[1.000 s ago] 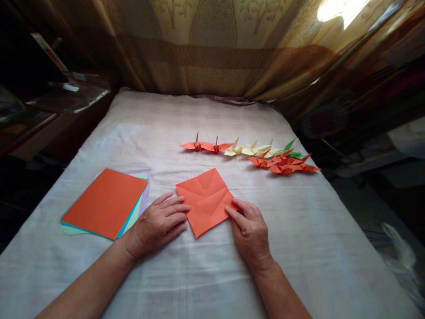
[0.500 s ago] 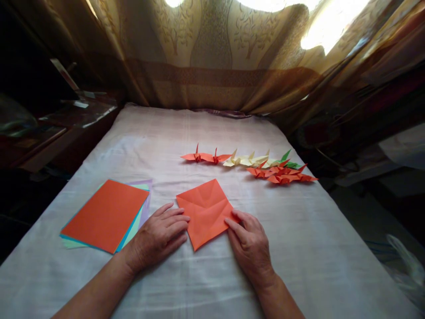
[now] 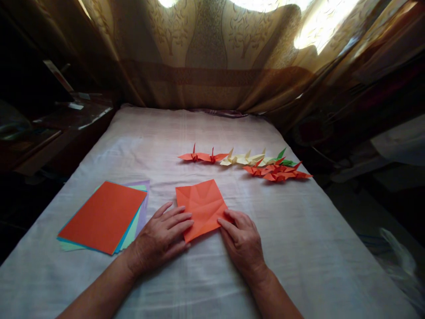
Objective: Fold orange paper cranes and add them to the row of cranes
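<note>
Currently worked sheet [image 3: 204,204]: orange, crossed by creases and spread nearly flat; laid on the cloth [image 3: 149,137], right of the stack [image 3: 102,217].
Left hand [image 3: 162,232]: fingers slightly parted and rested on the sheet's left side; nothing is seen to be gripped.
Right hand [image 3: 241,239]: narrowed, with the sheet's right edge pinched at the fingertips.
Sheet's stage: judged early; creases have been made, but no raised or pointed form is shown.
Folded: finished-looking cranes are set out beyond the sheet and towards the right.
Unfolded: the stack is left flat, and no crease can be seen on its orange top.
Sheet count: one, apart from the stack.
Stack count: one pile; orange, blue, pale green and lilac are shown, but its layers cannot be counted.
Orange cranes [image 3: 195,157]: two at the row's left end; about three more, overlapped, at the right.
Cream cranes [image 3: 247,158]: apparently three, between the orange pair and the green.
Green crane [image 3: 288,163]: one seen, partly hidden.
</note>
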{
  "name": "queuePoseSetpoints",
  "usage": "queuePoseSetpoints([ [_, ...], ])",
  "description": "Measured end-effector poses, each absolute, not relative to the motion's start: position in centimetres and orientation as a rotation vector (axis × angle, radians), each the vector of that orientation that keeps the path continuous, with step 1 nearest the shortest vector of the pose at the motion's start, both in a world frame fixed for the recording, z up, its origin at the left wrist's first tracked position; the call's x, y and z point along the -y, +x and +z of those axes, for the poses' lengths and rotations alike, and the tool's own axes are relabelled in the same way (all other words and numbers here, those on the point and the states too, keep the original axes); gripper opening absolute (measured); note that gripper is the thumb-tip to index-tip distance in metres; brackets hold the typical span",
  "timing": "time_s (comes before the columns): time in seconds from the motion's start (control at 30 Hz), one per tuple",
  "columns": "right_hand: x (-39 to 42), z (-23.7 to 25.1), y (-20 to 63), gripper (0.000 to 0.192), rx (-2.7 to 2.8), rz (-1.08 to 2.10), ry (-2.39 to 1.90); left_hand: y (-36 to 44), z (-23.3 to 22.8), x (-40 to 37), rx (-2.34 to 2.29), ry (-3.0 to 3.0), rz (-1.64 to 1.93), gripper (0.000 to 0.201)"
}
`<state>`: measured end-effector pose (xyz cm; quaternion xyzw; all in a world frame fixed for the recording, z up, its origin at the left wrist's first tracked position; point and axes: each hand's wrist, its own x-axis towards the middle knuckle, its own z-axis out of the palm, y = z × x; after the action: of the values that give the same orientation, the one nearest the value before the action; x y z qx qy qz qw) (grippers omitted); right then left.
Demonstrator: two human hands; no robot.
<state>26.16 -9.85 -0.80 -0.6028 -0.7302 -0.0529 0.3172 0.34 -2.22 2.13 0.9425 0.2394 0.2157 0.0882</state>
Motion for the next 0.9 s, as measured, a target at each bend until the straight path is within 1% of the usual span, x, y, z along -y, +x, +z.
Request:
queuePoseSetpoints([
  [0.17, 9.9, -0.7, 25.6, 0.02, 1.959, -0.139, -1.586, 1.4, 1.9, 2.5, -0.675, 2.808, 0.749, 0.018],
  [0.23, 10.0, -0.6, 25.5, 0.02, 1.946, -0.121, -1.596, 1.5, 1.8, 2.4, -0.677, 2.814, 0.79, 0.016],
  [0.5, 10.9, -0.3, 26.0, 0.017, 1.835, -0.014, -1.669, 2.1, 2.2, 2.4, -0.824, 2.75, 0.779, 0.021],
  [0.8, 10.5, -0.4, 25.7, 0.016, 1.779, -0.002, -1.747, 3.9, 1.8, 0.8, -1.05, 2.764, 0.892, 0.025],
  [0.9, 10.2, -0.2, 25.4, 0.015, 1.771, -0.017, -1.784, 4.2, 2.0, 1.5, -1.068, 2.893, 0.979, 0.027],
])
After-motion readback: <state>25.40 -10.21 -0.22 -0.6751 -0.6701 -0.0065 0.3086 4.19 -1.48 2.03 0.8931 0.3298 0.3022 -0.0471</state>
